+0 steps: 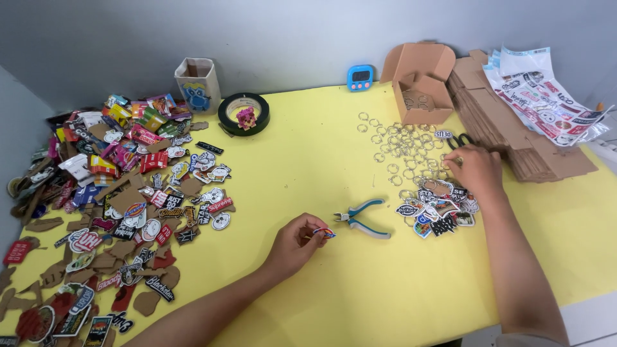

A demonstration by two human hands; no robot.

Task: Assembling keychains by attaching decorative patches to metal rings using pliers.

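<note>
Left hand (294, 243) fingers pinch one small charm (324, 232) near the pliers (362, 218); right hand (474, 168) fingers press together on loose rings (402, 144). Few ringed charms (440, 212) done right; large charm heap (116, 193) remains left on the desk (308, 160).

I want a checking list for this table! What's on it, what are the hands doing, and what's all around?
Surface: yellow table top, flat, mostly covered at both sides.
Job's things: small colourful charm pinched in left hand; right hand on the metal rings; small pile of charms beside it; blue-handled pliers lying between the hands.
Clutter: big heap of charms and brown backing scraps, paper cup, tape roll, blue timer, open cardboard box, flat cardboard stack, sticker sheets.
Hands: both bare.
Cables: nothing seen.
Surroundings: plain grey wall.
</note>
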